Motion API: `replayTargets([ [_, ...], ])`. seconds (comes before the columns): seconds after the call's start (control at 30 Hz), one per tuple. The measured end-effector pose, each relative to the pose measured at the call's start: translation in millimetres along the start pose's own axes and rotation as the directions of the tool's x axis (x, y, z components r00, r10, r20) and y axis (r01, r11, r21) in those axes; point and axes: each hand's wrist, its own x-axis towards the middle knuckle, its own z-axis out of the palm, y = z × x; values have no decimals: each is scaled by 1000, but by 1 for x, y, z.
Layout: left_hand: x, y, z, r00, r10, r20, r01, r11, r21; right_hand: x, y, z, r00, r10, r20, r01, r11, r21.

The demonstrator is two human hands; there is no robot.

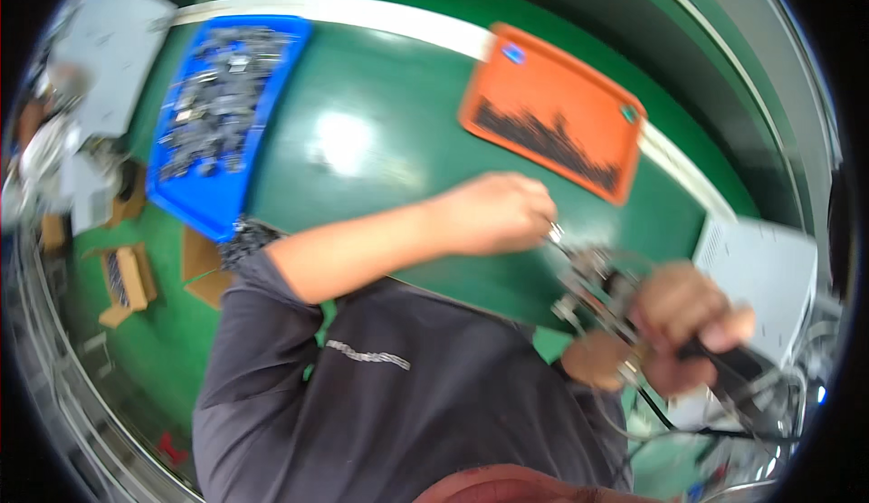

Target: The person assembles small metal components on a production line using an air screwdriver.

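My left hand (496,215) reaches across the green table with its fingers pinched together. At the fingertips is a small shiny metal piece (556,231), too blurred to name more exactly. Just right of it stands a metal bench fixture (593,277) with rods and a clamp-like frame, smeared by motion. My right hand (679,313) is on the fixture's far right side, its fingers curled round a black handle (738,372). Motion blur hides the exact grip and whatever sits in the fixture.
A blue tray (204,206) of grey and black parts lies at the left. An orange tray (552,73) with thin black pieces is at the back right. Light grey boxes (760,268) flank the table (398,95). Cables (652,408) hang right; cardboard boxes (136,277) stand lower left.
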Motion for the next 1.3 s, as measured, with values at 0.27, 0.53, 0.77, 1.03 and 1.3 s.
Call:
replayTargets([
  [0.27,-55,19,-155,908,-87,-410,344,713,610,-10,-27,-23,970,-104,-221,97,994,-42],
  [0.53,-144,-27,-282,666,-468,-581,744,353,568,-2,-21,-18,970,-116,-212,85,985,-148],
  [0.77,-109,-211,-339,772,-476,-421,605,349,716,-3,-17,-23,974,-121,-190,95,986,-136],
  [1.03,-103,-276,-341,628,-575,-524,771,373,515,0,-17,-14,948,-57,-312,29,995,-94],
  [1.3,-32,-204,-292,722,-505,-472,685,427,591,3,-14,-21,954,-76,-291,46,993,-107],
])
